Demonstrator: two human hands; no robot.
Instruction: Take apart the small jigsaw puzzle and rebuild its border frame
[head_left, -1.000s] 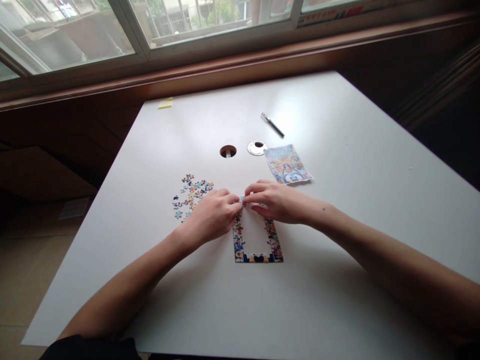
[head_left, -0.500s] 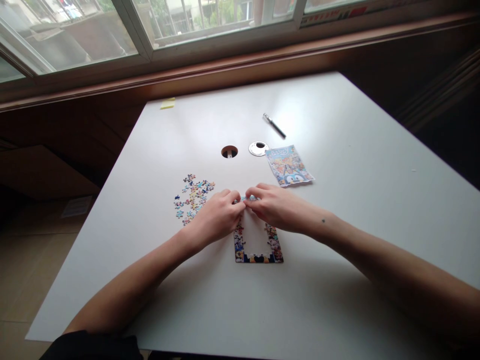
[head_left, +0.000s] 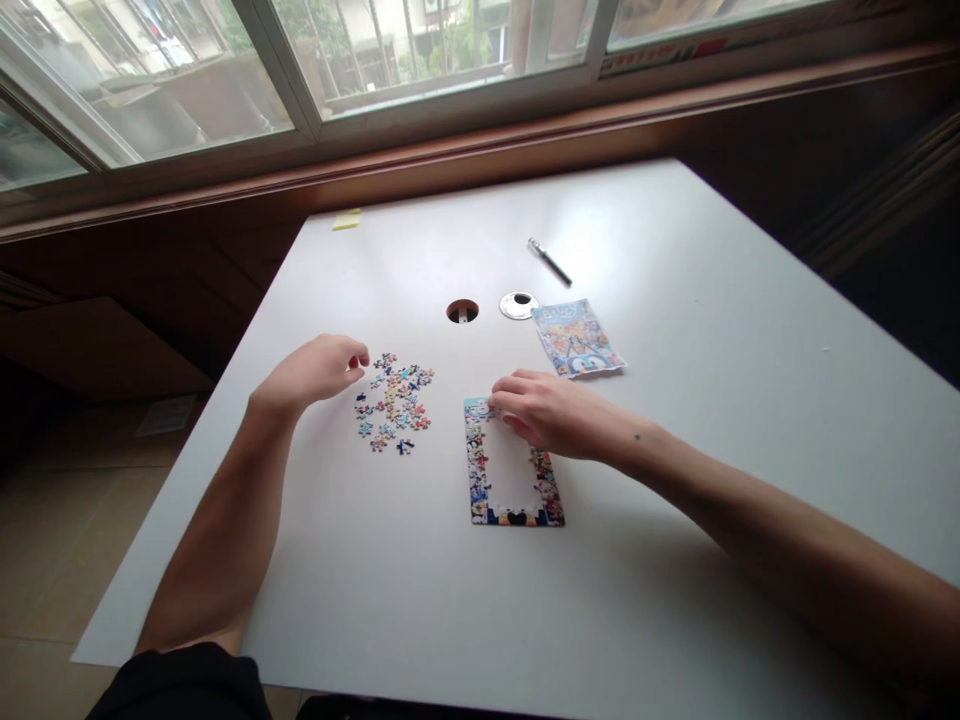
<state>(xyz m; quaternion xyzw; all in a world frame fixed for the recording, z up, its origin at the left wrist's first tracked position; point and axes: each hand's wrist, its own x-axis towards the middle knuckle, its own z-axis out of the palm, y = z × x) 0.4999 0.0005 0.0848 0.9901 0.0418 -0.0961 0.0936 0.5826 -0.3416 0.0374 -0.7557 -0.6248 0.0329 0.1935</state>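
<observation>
On the white bench point(head_left: 675, 400), the right hand point(head_left: 551, 412) rests its fingertips on the top edge of the puzzle frame point(head_left: 512, 463), fingers curled loosely, gripping nothing visible. The left hand point(head_left: 311, 368) hovers half-curled and empty just beside the loose puzzle pieces point(head_left: 394, 402). The reference picture point(head_left: 576, 337) lies beyond the frame, near a pen point(head_left: 549, 261).

Surface point(head_left: 675, 420) smooth white laminate, slight sheen near window. Puzzle frame point(head_left: 478, 470) and loose pieces point(head_left: 394, 405) printed cardboard, matt. Reference picture point(head_left: 576, 338) glossy printed paper, edges curling. Grommet cap point(head_left: 518, 305) shiny metal or silvery plastic. Pen point(head_left: 550, 262) dark, glossy. Sticky note point(head_left: 346, 219) matt yellow paper. Windowsill point(head_left: 450, 165) brown wood, satin finish.
</observation>
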